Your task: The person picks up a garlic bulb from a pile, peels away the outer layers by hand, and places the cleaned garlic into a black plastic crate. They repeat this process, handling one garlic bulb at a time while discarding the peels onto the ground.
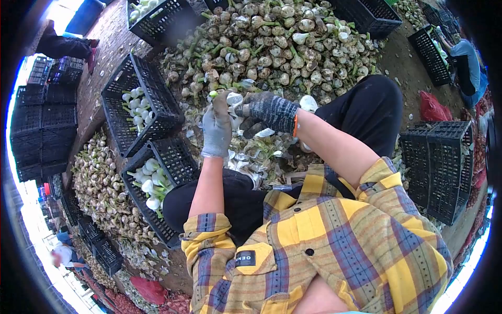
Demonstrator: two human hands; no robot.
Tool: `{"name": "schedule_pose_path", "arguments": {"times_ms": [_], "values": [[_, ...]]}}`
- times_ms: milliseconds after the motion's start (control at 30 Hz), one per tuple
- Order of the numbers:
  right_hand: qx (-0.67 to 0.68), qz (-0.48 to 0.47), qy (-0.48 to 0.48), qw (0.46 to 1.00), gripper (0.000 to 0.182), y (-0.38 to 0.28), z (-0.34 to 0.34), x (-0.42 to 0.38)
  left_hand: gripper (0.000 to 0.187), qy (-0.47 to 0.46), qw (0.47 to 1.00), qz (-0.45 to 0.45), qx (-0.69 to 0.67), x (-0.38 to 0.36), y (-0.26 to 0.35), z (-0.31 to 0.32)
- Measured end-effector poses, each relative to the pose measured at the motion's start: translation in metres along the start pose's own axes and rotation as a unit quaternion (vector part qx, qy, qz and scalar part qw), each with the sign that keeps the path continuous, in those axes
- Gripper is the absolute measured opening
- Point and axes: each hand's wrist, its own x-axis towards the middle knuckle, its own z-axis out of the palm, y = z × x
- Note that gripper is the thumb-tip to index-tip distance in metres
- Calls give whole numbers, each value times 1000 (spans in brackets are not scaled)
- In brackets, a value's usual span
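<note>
My left hand (217, 125), in a light grey glove, is closed around a garlic bulb (234, 99). The bulb's white side shows between my hands, and a cut green stem end pokes out near the left fingertips. My right hand (269, 112), in a dark speckled knit glove, has its fingers closed against the same bulb; part of that grip is hidden. Beneath both hands lie loose garlic skins (261, 152). Just ahead rises a big heap of unpeeled, dirt-stained garlic (272, 49) with short green stems.
Black crates (133, 153) with cleaned white garlic (151, 180) stand at my left. Another garlic heap (99, 178) lies beyond them. Stacked crates (436, 167) and a red sack (434, 107) are on the right. A co-worker (468, 65) sits at the upper right.
</note>
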Motion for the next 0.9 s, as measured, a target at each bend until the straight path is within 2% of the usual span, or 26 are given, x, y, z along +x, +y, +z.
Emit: {"name": "schedule_pose_path", "arguments": {"times_ms": [100, 200, 267, 333, 433, 533, 600, 633, 667, 700, 767, 833, 867, 900], "values": [[-76, -20, -15, 997, 29, 0, -7, 0, 59, 3, 999, 8, 41, 0, -1, 1], [-139, -77, -38, 987, 26, 1, -13, -3, 57, 5, 999, 2, 40, 1, -4, 1], [-119, -54, -25, 991, 25, -2, -11, -8, 56, 8, 999, 12, 47, 2, -8, 2], [-36, 31, 15, 999, 24, -19, 0, -20, 55, 14, 997, 36, 62, 3, -11, 2], [-195, -33, 57, 978, 24, -15, -3, -17, 53, 1, 993, 54, 102, 2, -4, 1], [-314, -54, 110, 942, 23, -8, -5, -8, 49, 60, 957, 162, 231, 13, -34, -6], [-380, -92, 163, 906, 26, -2, -6, -6, 48, 83, 959, 149, 225, 16, -43, -7], [-323, -108, 180, 923, 24, 3, -6, -3, 47, 96, 960, 142, 222, 17, -40, -5], [-265, -125, 196, 936, 22, 12, -6, 3, 46, 87, 990, 0, 107, 11, -39, -4], [-205, -140, 211, 946, 21, 12, -2, 3, 45, 103, 992, -28, 64, 10, -29, -2], [-17, -92, 221, 971, 18, 7, -2, 0, 44, 132, 987, -83, -23, 10, -19, -1], [185, -32, 256, 948, 17, 22, -15, 22, 42, 123, 987, -79, -62, 13, -18, -8], [204, -76, 230, 948, 23, 32, -24, 23, 42, 128, 985, -68, -92, 14, -14, -9], [162, -20, 204, 965, 25, 30, -29, 16, 41, 133, 982, -58, -122, 13, -10, -9]]}}
